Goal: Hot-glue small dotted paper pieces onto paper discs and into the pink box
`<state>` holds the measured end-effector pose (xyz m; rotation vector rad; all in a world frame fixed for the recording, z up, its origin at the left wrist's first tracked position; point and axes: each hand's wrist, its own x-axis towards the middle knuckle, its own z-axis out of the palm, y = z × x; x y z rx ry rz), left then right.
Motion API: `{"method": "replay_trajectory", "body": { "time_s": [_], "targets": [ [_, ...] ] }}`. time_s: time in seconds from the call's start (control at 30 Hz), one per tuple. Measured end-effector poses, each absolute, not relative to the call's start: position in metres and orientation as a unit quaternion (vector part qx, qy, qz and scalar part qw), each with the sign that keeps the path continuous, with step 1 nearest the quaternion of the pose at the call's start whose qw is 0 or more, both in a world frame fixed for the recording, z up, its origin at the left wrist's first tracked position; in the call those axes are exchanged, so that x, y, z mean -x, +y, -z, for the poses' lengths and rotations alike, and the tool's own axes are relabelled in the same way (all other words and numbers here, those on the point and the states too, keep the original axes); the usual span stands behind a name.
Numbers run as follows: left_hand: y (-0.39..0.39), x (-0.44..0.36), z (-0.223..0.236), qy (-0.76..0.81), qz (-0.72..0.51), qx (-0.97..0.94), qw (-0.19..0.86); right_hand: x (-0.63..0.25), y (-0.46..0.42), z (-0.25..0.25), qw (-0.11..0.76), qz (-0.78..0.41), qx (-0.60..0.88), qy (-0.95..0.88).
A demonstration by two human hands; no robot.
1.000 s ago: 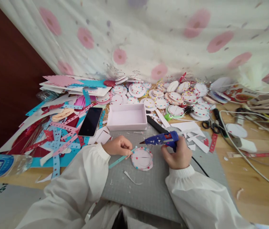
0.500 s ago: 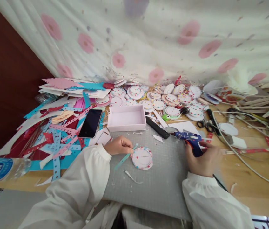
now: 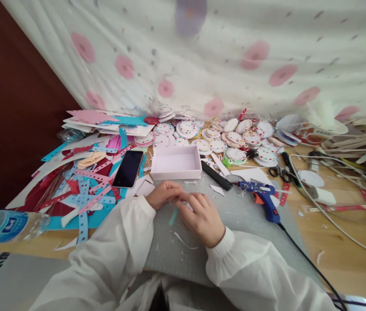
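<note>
My left hand (image 3: 162, 194) and my right hand (image 3: 200, 217) meet over the grey cutting mat (image 3: 234, 229). Both pinch a thin teal paper strip (image 3: 173, 216), which pokes out below the fingers. My right hand covers the decorated paper disc, so it is hidden. The blue glue gun (image 3: 261, 193) lies on the mat to the right, nozzle pointing left, its black cord (image 3: 309, 263) trailing toward the front right.
A shallow white box (image 3: 176, 162) and a black phone (image 3: 128, 169) sit behind the hands. Coloured punched strips (image 3: 85, 190) pile at left, finished discs (image 3: 234, 134) along the back. Scissors (image 3: 280, 172), cables and a water bottle (image 3: 4, 224) lie around.
My right hand carried the glue gun to the right, set it down on the mat and came back to the strip and disc beside my left hand.
</note>
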<state>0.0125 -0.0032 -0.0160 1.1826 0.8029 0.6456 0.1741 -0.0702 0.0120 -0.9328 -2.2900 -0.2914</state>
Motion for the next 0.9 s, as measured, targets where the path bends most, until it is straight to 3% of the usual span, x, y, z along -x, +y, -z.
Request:
{"method": "replay_trajectory", "body": {
  "time_s": [0.23,0.4,0.53,0.67,0.77,0.9],
  "targets": [
    [-0.004,-0.014,0.02,0.35,-0.295,-0.522,0.72,-0.198,-0.061,-0.008,0.376,0.099,0.34,-0.856],
    [-0.005,-0.012,0.022,0.375,-0.333,-0.559,0.661,-0.222,-0.054,0.0,0.582,-0.002,0.43,-0.691],
    [-0.005,-0.009,0.018,0.346,-0.335,-0.692,0.538,-0.237,-0.05,0.009,0.712,-0.222,0.47,-0.473],
    [-0.005,-0.015,0.011,0.264,-0.266,-0.816,0.44,-0.245,-0.049,0.012,0.685,-0.422,0.454,-0.383],
    [-0.005,-0.022,0.009,0.241,-0.205,-0.867,0.385,-0.243,-0.053,0.01,0.65,-0.48,0.435,-0.397],
    [-0.004,-0.025,0.013,0.239,-0.219,-0.867,0.379,-0.239,-0.056,0.009,0.622,-0.516,0.422,-0.409]
  ]
}}
